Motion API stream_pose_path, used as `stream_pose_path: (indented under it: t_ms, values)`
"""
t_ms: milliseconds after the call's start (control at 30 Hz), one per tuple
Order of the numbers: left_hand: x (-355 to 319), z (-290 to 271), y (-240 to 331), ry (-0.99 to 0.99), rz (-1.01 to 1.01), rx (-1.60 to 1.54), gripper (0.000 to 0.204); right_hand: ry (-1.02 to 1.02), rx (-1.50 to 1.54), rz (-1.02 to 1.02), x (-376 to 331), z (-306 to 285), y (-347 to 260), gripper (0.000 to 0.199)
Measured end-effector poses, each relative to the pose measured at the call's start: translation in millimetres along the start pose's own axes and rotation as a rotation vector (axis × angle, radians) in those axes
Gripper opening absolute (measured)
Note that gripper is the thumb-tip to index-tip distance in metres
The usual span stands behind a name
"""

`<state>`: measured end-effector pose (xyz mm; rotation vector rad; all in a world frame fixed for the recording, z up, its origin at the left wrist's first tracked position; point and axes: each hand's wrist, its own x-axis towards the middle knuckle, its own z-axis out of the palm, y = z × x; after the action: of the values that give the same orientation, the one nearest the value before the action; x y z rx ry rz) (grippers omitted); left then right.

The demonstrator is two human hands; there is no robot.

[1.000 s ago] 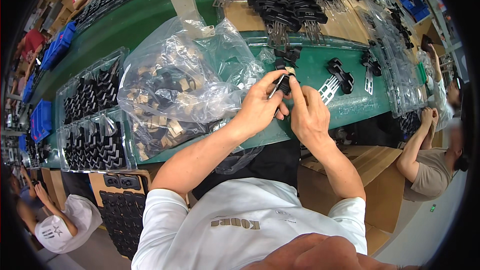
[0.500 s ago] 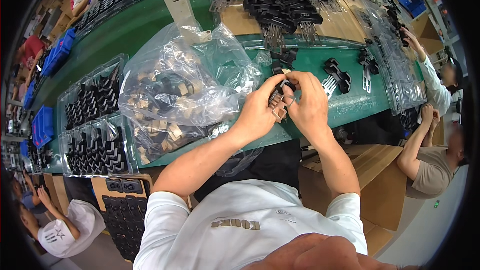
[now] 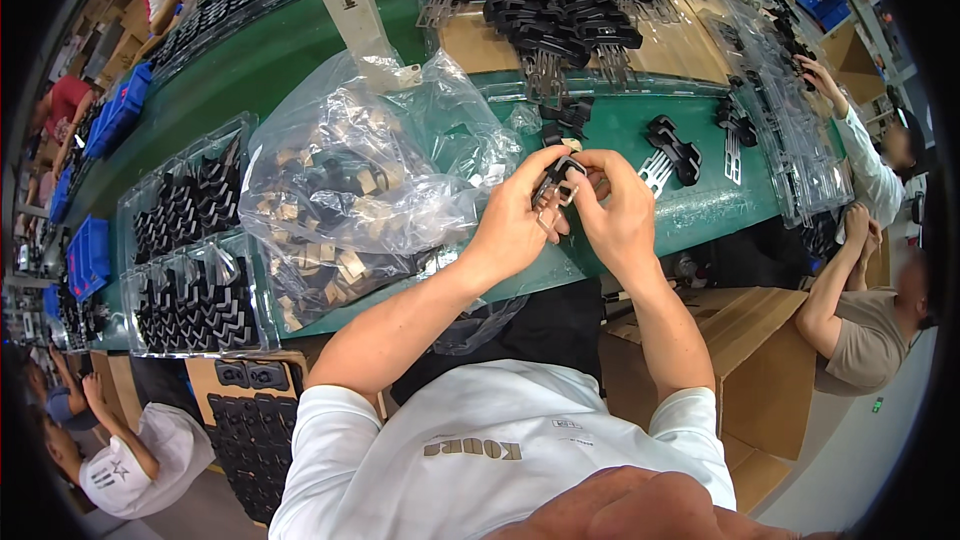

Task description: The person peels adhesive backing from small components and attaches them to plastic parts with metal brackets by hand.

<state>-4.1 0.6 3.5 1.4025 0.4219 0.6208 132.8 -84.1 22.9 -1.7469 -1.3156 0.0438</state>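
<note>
One long green-topped bench [image 3: 725, 212] carries one big clear plastic bag [image 3: 340, 180] of tan-and-black pieces, too jumbled to count. Left of the bag lie two clear plastic trays [image 3: 258, 290] of black angular parts. At the bag's right, the left hand [image 3: 512, 220] and right hand [image 3: 620, 215] meet, fingers closed. Farther right lie two loose black moulded clips with silver slotted prongs [image 3: 678, 150]. Smallest, one black-and-metal part [image 3: 555, 182], right of the bag, is pinched by both hands. This looks like fingertip handling; the next move calls for steady left support and fine right-thumb control.
</note>
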Motion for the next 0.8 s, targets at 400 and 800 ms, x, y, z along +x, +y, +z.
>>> stream_pose_path:
  t_ms: [400, 800]
  values:
    - [0, 1, 4, -0.029, 0.013, -0.116, 0.047, -0.016, 0.132, 0.1, -15, -10, 0, 0.026]
    - [0, -4, -1, -0.07, 0.04, -0.083, 0.042, -0.023, 0.123, 0.077, -15, -13, -6, 0.024]
